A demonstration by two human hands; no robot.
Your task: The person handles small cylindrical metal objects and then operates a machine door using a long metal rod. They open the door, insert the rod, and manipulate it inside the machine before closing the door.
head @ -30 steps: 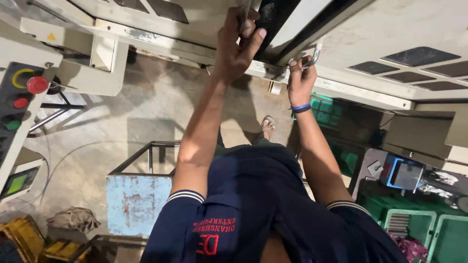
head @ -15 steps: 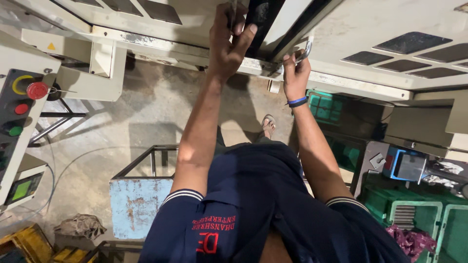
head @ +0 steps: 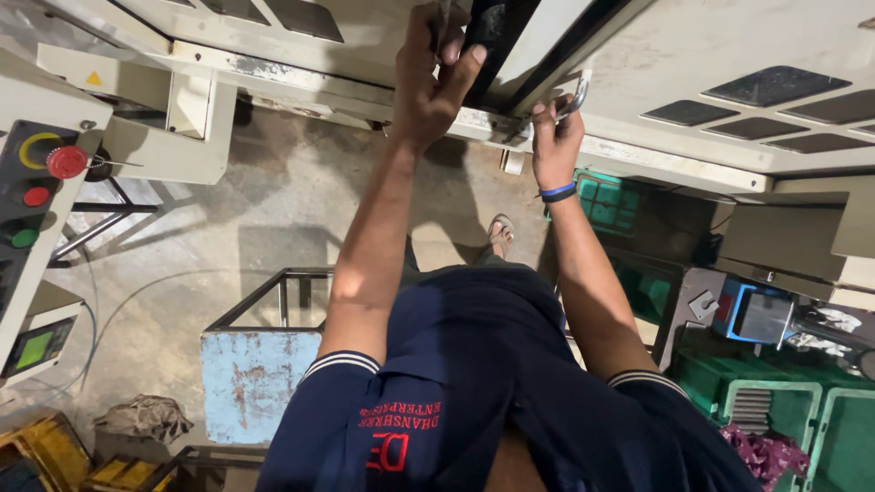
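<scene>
Both my arms reach out to a cream-coloured machine housing [head: 729, 46] with a dark sliding door gap [head: 497, 36]. My left hand [head: 428, 82] is closed around a thin metal piece [head: 444, 16] at the edge of the gap; what that piece is I cannot tell. My right hand [head: 554, 146], with a blue band on the wrist, grips a curved metal handle [head: 574, 96] on the door frame rail [head: 474, 118].
A control panel [head: 32, 182] with a red knob and coloured buttons stands at the left. Below are a rusty blue metal stand [head: 251, 374], a rag [head: 141, 417], yellow crates [head: 41, 451], green crates [head: 775, 401] at right and my sandalled foot [head: 499, 232] on the concrete floor.
Both hands keep their hold on the door frame. The view has tilted slightly, so the hands sit a little higher in the frame than before.
</scene>
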